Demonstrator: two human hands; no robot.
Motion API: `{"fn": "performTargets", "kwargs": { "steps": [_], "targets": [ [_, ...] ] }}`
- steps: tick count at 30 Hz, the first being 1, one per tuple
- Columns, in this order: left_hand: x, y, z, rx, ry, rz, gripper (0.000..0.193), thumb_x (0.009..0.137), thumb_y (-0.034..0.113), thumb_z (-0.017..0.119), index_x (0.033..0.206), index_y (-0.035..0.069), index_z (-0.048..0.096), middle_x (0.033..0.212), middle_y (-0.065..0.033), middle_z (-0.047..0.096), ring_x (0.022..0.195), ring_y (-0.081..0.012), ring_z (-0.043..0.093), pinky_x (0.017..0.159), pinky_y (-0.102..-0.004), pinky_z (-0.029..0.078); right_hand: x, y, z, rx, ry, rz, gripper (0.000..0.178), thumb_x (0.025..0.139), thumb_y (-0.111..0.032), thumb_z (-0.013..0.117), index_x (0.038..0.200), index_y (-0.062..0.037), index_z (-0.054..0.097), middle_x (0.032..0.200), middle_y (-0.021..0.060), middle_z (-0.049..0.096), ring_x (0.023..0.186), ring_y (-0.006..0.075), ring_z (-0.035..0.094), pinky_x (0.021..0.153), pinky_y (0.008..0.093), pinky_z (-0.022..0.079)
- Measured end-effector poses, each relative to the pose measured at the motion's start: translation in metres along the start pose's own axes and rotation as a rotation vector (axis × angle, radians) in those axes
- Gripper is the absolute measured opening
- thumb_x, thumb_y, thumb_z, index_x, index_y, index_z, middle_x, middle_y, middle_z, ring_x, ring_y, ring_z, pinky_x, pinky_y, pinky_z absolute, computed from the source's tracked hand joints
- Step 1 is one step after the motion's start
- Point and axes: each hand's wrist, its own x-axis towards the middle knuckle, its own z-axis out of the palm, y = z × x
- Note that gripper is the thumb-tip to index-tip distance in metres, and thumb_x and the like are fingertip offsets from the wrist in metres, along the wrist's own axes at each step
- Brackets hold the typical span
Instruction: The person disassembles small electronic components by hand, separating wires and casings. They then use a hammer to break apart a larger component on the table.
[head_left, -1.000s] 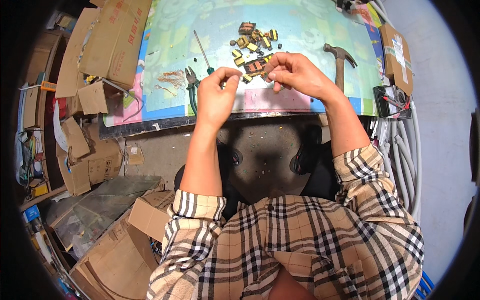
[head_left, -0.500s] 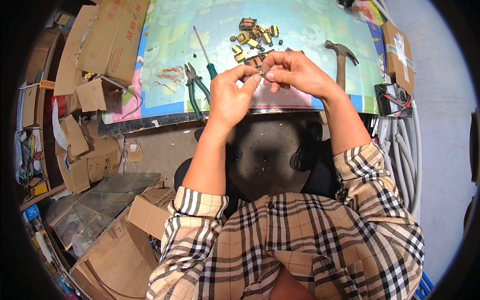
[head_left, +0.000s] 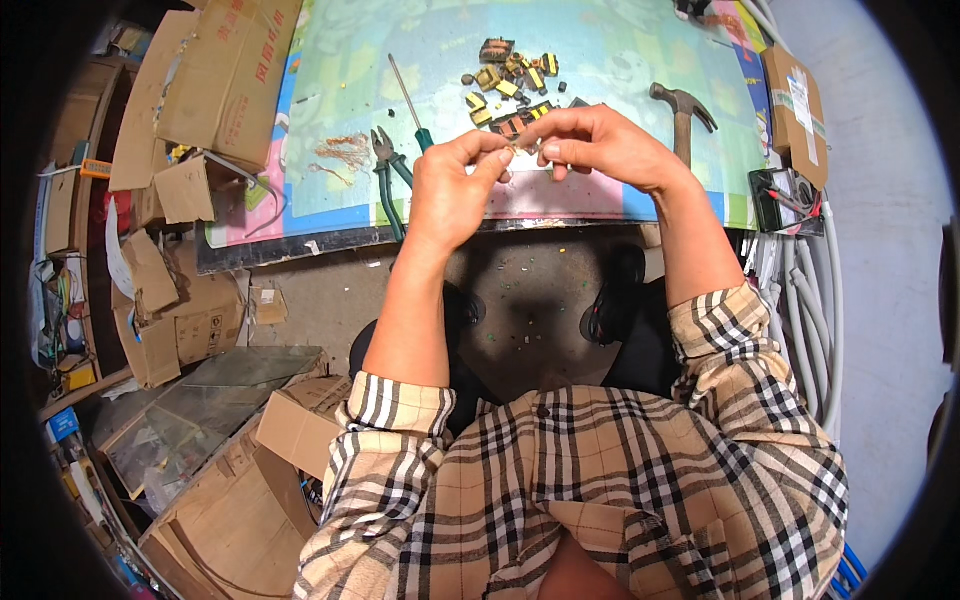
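Over the near edge of the table, my left hand [head_left: 456, 190] is closed, thumb and forefinger pinching a small copper-coloured strand [head_left: 516, 149] too fine to make out fully. My right hand [head_left: 605, 150] is just beside it, its forefinger stretched toward the strand and its thumb a little apart; the other fingers curl loosely. Behind the hands lies a heap of small yellow-and-black coil parts [head_left: 508, 82]. A brown-and-black coil part [head_left: 508, 127] sits partly hidden by my right hand. Left of my left hand are green-handled pliers [head_left: 386, 175] and a screwdriver [head_left: 408, 100] with a green handle.
A tangle of copper wire [head_left: 343, 151] lies left of the pliers. The claw hammer [head_left: 684, 115] rests at the right. Cardboard boxes [head_left: 225, 85] stand at the left edge, with a black meter with red leads [head_left: 790, 198] at the table's right corner. Grey conduits [head_left: 808, 320] hang below it.
My left hand has shifted slightly left and down. My right forefinger has straightened and its thumb has drawn away, widening the gap between my hands.
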Motion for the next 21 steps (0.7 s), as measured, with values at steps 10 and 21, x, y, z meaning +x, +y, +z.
{"fn": "performTargets", "kwargs": {
  "steps": [10,21],
  "targets": [
    [0.005,-0.016,-0.008,0.108,-0.087,-0.051,0.010,0.093,0.010,0.050,0.090,0.001,0.052,0.082,-0.0093,0.063,0.073,-0.0133,0.058,0.072,-0.0277,0.045,0.006,0.013,-0.007,0.465,0.135,0.058,0.017,0.094,-0.018,0.055,0.099,-0.0018,0.059,0.078,-0.0021,0.054,0.061,0.0034,0.044,0.053,0.0183,0.038],
    [-0.004,0.015,0.041,-0.390,-0.120,-0.304,0.019,0.082,0.016,0.066,0.095,0.002,0.062,0.064,0.0064,0.046,0.055,-0.0038,0.041,0.049,-0.0198,0.029,0.028,0.028,0.012,0.968,0.219,0.010,0.013,0.096,-0.008,0.047,0.102,0.0024,0.052,0.097,0.0098,0.056,0.078,0.0119,0.054,0.068,0.0226,0.050]
  ]
}}
